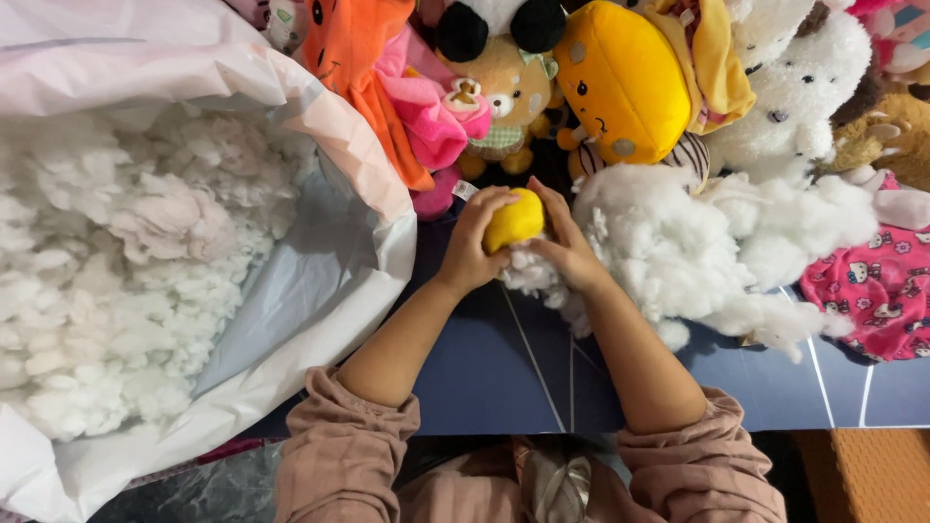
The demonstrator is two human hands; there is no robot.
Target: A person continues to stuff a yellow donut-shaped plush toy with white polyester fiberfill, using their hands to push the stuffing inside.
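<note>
Big plastic bag (320,291) of white stuffing fills 9 o'clock. Loose stuffing pile (697,242) sits at 3 o'clock, touching the right hand. Plush toys (620,77) line 12 o'clock. Small yellow plush piece (513,221) dead centre, long axis running 2-to-8 o'clock. Left hand (470,247) curled round it from 9 o'clock; right hand (567,254) fingers pressed together, pushing a tuft (528,276) in from 4 o'clock.

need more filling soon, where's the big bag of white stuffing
In the head view the big bag of white stuffing fills the left side, just left of the left hand, below the orange plush toy.
</note>
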